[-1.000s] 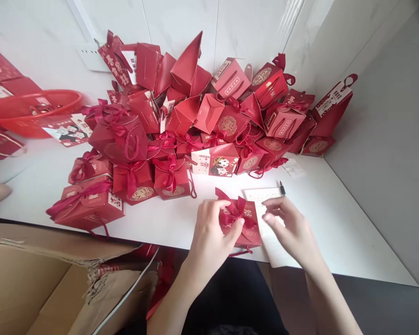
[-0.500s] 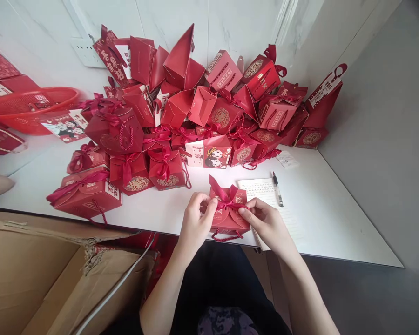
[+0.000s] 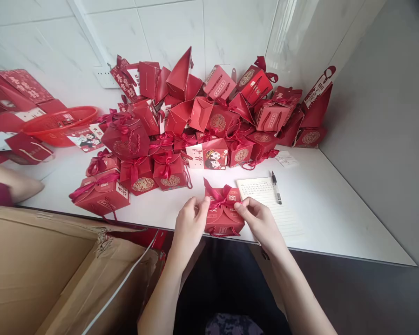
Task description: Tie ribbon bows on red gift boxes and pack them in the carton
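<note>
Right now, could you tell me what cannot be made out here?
Head view:
- Inside the gift box: hidden by its closed flaps and ribbon.
- Writing on the notepad: too small to read.
- Inside the cardboard carton: cut off by the bottom edge.
- Another person's arm: cut off by the left edge.

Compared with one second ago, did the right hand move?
Yes: the right hand moved left across the notebook, reaching the ribbon on the red box.

Small red gift box [image 3: 224, 217], gold print, dark red ribbon bow [image 3: 219, 197] tied on top, cord handle hung in front; set upright at white table's near edge, closed.
</note>
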The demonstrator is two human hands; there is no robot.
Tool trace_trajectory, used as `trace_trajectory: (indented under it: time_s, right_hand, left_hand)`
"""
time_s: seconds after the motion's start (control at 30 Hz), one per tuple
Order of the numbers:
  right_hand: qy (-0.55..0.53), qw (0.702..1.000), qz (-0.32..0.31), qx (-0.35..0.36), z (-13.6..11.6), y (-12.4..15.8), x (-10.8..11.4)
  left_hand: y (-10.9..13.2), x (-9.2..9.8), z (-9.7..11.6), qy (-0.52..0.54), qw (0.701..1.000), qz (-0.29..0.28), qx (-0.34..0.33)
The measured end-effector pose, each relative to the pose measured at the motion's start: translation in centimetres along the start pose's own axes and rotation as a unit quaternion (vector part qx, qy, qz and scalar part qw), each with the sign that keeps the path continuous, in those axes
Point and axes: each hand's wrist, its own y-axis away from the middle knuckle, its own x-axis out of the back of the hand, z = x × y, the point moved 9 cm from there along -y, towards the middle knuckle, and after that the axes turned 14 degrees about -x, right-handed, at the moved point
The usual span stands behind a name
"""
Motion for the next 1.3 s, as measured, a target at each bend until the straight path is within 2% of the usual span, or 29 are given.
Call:
trace_trajectory:
  time_s: [0.13,0.23,0.47,0.8,0.9,1.0,1.1,1.13,1.23,1.3]
  right_hand:
    - [-0.012,1.0,-0.001,-0.003,0.2,0.0,0.1]
    - [-0.031,0.999,-0.006,-0.006,0.3,0.0,0.2]
    - [-0.159,0.984,-0.066,-0.039,1.1,-0.1,-0.2]
    - [-0.255,0.962,-0.059,-0.077,2.9,-1.4,-0.1]
    - [-0.233,0.969,-0.054,-0.061,2.7,-1.0,0.2]
    - [-0.163,0.986,-0.039,-0.007,2.0,0.4,1.1]
    - [-0.065,0.995,0.038,0.068,1.7,2.2,3.1]
    - [-0.032,0.994,0.06,0.081,1.9,2.6,3.6]
    - [0.009,0.995,0.058,0.086,3.6,2.3,3.7]
    - [0.03,0.996,0.05,0.074,4.7,1.5,3.2]
  left_hand:
    - [0.1,-0.6,0.4,0.018,0.999,-0.018,-0.03]
    - [0.1,-0.9,0.5,0.051,0.997,-0.01,-0.055]
    - [0.0,-1.6,-0.5,0.123,0.99,0.012,-0.068]
    - [0.0,-1.7,-0.6,0.114,0.989,0.025,-0.09]
    - [0.1,-1.8,-0.9,0.135,0.988,0.028,-0.077]
    - [0.5,-2.1,-1.7,0.192,0.98,0.022,-0.049]
    - [0.6,-2.3,-2.1,0.269,0.962,0.024,-0.048]
    - [0.5,-2.2,-2.2,0.278,0.959,0.034,-0.051]
    - [0.0,-1.8,-2.8,0.237,0.967,0.077,-0.054]
    - [-0.2,-2.2,-3.1,0.237,0.967,0.075,-0.048]
